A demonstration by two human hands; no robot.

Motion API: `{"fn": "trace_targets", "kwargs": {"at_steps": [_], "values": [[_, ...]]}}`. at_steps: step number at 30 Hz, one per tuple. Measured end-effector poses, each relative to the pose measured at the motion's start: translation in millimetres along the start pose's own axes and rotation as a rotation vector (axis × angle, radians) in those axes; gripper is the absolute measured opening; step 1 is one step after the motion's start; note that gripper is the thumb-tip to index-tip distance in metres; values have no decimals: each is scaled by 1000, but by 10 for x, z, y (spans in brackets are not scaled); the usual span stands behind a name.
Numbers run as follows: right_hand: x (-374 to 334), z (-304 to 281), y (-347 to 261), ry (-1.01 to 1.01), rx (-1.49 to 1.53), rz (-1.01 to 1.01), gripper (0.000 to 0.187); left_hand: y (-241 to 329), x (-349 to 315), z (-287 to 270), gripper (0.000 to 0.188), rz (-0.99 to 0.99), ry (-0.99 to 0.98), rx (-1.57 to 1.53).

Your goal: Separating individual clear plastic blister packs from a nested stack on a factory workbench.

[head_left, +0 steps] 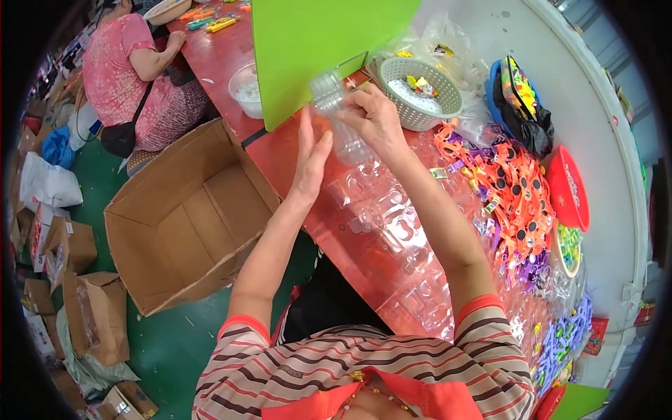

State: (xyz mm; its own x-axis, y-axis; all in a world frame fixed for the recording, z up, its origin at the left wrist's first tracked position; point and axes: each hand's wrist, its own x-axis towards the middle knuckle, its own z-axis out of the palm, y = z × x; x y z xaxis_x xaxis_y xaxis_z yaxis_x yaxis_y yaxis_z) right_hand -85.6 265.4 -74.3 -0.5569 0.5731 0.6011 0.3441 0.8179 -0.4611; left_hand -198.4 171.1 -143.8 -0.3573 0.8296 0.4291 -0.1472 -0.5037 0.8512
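Note:
My right hand is closed, its thumb and fingers pinching a clear plastic blister shell above the red table. The shell is blurred and see-through, with rounded moulded bulges. Beside its left edge is my left hand, fingers stretched upward and thumb apart; whether it touches the shell is hard to tell. Under and beside my right forearm, many more clear blister shells lie spread over the red table. Just beyond my right hand stands a grey perforated basket holding white pieces and small yellow packets.
An open cardboard box stands left of the table. A green panel rises ahead. Piled orange straps, a red bowl and purple pieces lie right. Another person in pink sits at far left.

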Motion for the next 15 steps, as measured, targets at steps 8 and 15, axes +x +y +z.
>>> {"fn": "trace_targets", "kwargs": {"at_steps": [8, 15], "values": [[-303, -523, -728, -211, 633, 366, 11, 637, -343, 204, 83, 41, -12, 63], [-696, -606, -868, -238, 401, 133, 11, 926, -548, 256, 83, 41, -81, -8]]}}
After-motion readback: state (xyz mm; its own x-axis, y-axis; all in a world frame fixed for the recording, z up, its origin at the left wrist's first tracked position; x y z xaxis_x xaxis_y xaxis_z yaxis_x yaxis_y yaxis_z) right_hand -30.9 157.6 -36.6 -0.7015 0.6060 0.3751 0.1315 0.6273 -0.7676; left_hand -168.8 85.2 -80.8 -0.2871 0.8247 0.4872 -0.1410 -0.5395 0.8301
